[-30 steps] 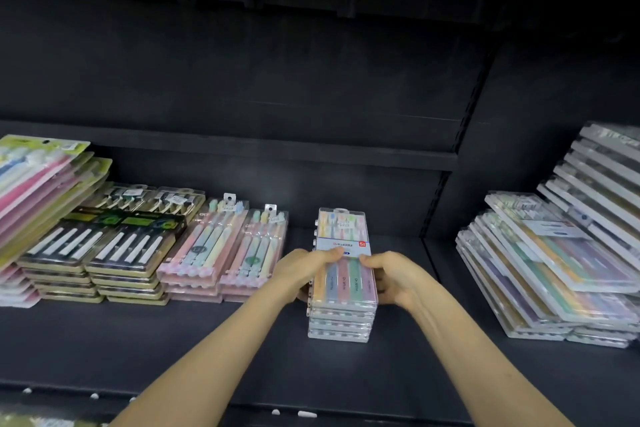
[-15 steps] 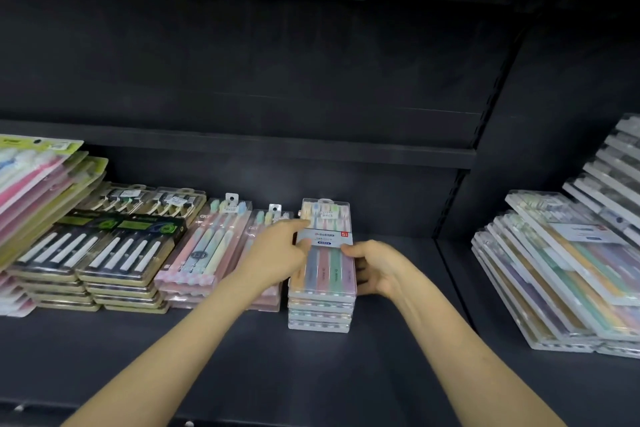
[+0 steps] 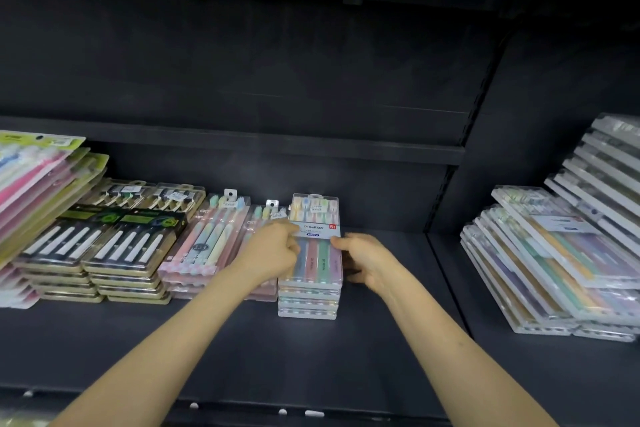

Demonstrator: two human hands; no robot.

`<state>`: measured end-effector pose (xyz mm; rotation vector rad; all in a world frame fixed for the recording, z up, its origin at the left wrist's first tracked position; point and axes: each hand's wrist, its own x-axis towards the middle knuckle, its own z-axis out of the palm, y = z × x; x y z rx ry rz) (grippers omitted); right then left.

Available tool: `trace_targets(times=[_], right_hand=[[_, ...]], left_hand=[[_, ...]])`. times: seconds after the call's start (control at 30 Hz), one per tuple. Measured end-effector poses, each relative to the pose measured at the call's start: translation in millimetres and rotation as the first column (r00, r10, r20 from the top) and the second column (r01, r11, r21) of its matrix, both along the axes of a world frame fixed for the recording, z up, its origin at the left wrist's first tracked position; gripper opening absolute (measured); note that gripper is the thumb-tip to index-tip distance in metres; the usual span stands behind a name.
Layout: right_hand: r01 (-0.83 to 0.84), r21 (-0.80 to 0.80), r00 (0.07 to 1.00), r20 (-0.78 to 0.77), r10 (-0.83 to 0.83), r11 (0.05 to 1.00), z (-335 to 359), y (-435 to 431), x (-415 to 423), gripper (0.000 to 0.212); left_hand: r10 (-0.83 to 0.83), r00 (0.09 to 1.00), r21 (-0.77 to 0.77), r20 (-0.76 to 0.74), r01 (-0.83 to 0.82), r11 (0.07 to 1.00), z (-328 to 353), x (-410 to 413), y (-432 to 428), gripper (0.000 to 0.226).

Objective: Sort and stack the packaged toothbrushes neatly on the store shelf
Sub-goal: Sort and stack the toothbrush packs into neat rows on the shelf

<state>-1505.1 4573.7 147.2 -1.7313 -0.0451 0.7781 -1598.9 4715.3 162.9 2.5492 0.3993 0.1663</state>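
A stack of several clear boxes of pastel toothbrushes (image 3: 313, 263) stands on the dark shelf (image 3: 242, 350), close against the pink toothbrush packs (image 3: 207, 246) on its left. My left hand (image 3: 273, 250) grips the stack's left side, fingers curled over the top box near its white label. My right hand (image 3: 363, 258) holds the right side, thumb on the top box's edge and fingers down along the boxes.
Further left lie stacks of black-and-gold toothbrush packs (image 3: 104, 246) and leaning green-and-pink packs (image 3: 38, 180). On the neighbouring shelf bay at right sit slanted piles of clear toothbrush boxes (image 3: 554, 263). An upright divider (image 3: 446, 191) separates the two bays.
Both hands have slid the stack of clear boxes leftward, from a gap beside the pink packs to right up against them. The hands stay on its two sides.
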Motion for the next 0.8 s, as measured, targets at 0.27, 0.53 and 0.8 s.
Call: trace_targets(times=[0.27, 0.53, 0.8], right_hand=[[0.442, -0.125, 0.498, 0.858, -0.127, 0.888, 34, -143, -35, 0.036], [0.778, -0.312, 0.32, 0.944, 0.084, 0.545, 51, -282, -17, 0.04], [0.529, -0.14, 0.639, 0.715, -0.285, 0.837, 25, -289, 0, 0.072]], left_hand=[[-0.083, 0.955, 0.037, 0.285, 0.076, 0.996, 10, 20, -67, 0.038], [-0.244, 0.922, -0.275, 0.299, 0.329, 0.903, 19, 79, -205, 0.04], [-0.217, 0.976, -0.853, -0.027, 0.091, 0.514, 21, 114, -278, 0.069]])
